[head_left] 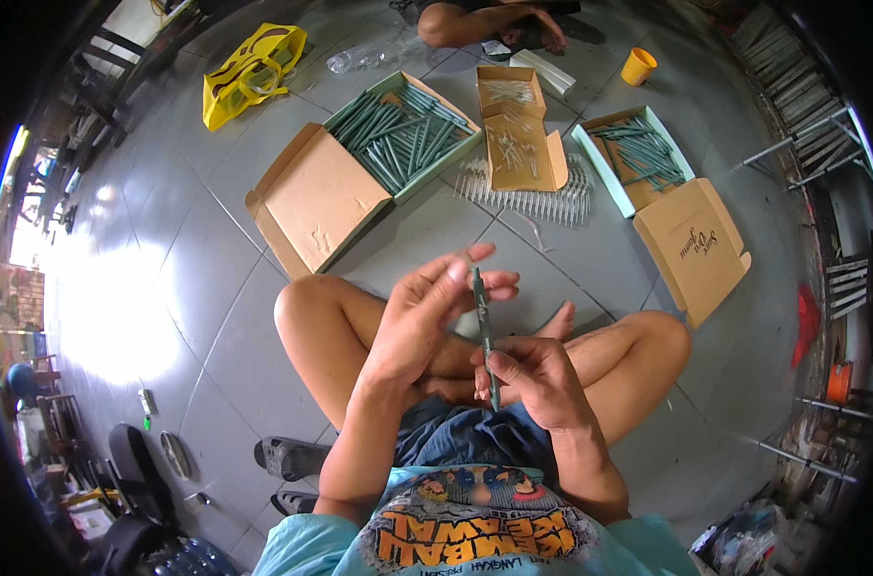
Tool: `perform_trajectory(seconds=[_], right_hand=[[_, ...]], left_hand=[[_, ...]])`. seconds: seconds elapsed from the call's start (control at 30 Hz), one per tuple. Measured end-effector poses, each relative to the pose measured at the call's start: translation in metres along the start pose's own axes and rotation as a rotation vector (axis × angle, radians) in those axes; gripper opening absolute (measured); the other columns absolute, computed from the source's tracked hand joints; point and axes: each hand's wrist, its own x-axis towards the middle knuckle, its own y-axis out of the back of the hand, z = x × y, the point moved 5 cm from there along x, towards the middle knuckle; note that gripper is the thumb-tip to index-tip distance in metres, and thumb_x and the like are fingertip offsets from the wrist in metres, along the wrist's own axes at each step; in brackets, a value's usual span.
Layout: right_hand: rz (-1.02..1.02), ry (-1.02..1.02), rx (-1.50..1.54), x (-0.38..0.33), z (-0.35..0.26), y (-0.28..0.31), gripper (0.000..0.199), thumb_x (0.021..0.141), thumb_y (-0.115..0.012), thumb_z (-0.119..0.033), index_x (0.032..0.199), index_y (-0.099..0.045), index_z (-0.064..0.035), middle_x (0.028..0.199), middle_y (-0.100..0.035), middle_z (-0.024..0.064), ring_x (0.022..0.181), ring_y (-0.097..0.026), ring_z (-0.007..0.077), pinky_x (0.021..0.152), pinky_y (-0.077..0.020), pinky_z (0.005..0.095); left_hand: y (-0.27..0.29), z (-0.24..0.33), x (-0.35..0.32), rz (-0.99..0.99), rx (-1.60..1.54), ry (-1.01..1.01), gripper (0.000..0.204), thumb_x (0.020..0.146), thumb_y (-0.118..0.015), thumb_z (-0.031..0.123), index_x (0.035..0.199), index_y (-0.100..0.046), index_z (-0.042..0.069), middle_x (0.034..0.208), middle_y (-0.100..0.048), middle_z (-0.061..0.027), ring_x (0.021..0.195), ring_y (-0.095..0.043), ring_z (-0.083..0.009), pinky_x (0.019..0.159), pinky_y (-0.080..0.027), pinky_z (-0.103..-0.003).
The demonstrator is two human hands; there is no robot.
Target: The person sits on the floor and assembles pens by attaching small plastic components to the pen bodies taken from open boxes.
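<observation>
A dark green pen stands nearly upright in front of my crossed legs. My right hand pinches its lower part between thumb and fingers. Beside the pen's upper end is my left hand, its fingers apart and partly behind the barrel; whether a fingertip touches it I cannot make out. Past my hands lies a row of clear slim plastic pieces on the floor. Over that row sits a small brown carton with loose clear pieces in it.
An open box of many green pen barrels lies far left, another box of them at right. A yellow bag, an orange cup and another person's arm are farther off. Sandals rest at left.
</observation>
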Motion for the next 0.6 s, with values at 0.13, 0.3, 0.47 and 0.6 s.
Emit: perform_trajectory(seconds=[0.13, 0.3, 0.47, 0.6], right_hand=[[0.006, -0.01, 0.091, -0.001, 0.001, 0.003, 0.029, 0.1, -0.059, -0.021, 0.106, -0.066, 0.006, 0.08, -0.065, 0.0073, 0.073, -0.063, 0.0144, 0.069, -0.0534, 0.0276], [0.191, 0.285, -0.263, 0.0, -0.017, 0.005, 0.025, 0.099, -0.062, -0.019, 0.111, -0.067, 0.0024, 0.082, -0.068, 0.0057, 0.076, -0.062, 0.0089, 0.074, -0.0497, 0.0235], [0.092, 0.255, -0.355, -0.001, -0.029, 0.008, 0.018, 0.094, -0.068, -0.013, 0.105, -0.069, 0.0016, 0.089, -0.069, 0.0038, 0.083, -0.062, 0.0089, 0.073, -0.0508, 0.0243], [-0.087, 0.134, 0.03, -0.004, -0.02, -0.006, 0.03, 0.093, -0.069, -0.011, 0.12, -0.063, 0.0019, 0.094, -0.066, 0.0035, 0.084, -0.061, 0.0082, 0.073, -0.05, 0.0236]], left_hand=[[0.013, -0.03, -0.002, -0.213, -0.17, 0.19, 0.033, 0.099, -0.06, 0.018, 0.122, -0.06, -0.005, 0.104, -0.07, -0.0187, 0.09, -0.069, -0.0224, 0.08, -0.057, -0.031], [0.003, -0.018, -0.01, -0.106, 0.183, 0.049, 0.02, 0.096, -0.063, 0.013, 0.105, -0.065, -0.005, 0.106, -0.07, -0.0216, 0.102, -0.067, -0.0283, 0.083, -0.057, -0.036], [-0.018, -0.008, -0.022, -0.096, 0.122, 0.068, 0.021, 0.092, -0.068, 0.02, 0.096, -0.067, -0.001, 0.106, -0.07, -0.024, 0.113, -0.063, -0.0386, 0.104, -0.045, -0.05], [-0.026, 0.0, -0.035, -0.165, 0.112, -0.084, 0.019, 0.095, -0.065, 0.025, 0.091, -0.061, 0.006, 0.09, -0.073, -0.0168, 0.107, -0.066, -0.0417, 0.117, -0.019, -0.061]])
